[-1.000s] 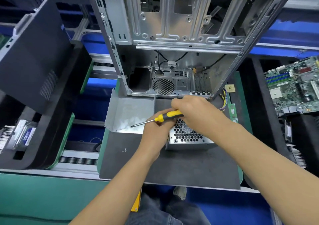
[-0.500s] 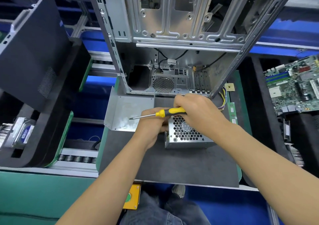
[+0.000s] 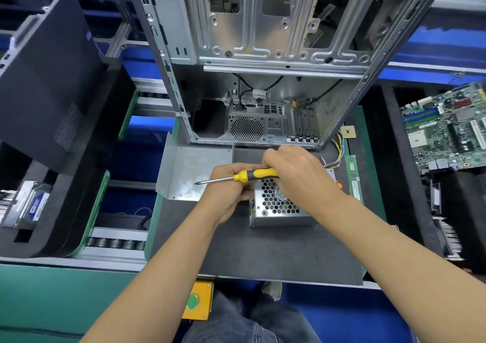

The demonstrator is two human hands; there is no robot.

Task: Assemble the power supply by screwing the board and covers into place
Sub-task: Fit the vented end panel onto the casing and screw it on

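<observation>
One screwdriver [image 3: 244, 175] lies level, tip pointing left. The right hand [image 3: 292, 170] grips its handle; the left hand [image 3: 227, 187] curls against one power supply [image 3: 278, 208].

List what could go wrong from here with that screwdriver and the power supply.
1. The screwdriver lies sideways in the right hand, tip out over the loose metal cover, not on a screw; it may scratch or slip.
2. The left hand works right beside the shaft, so a jab seems possible.
3. The power supply sits unclamped on the mat and could shift.
</observation>
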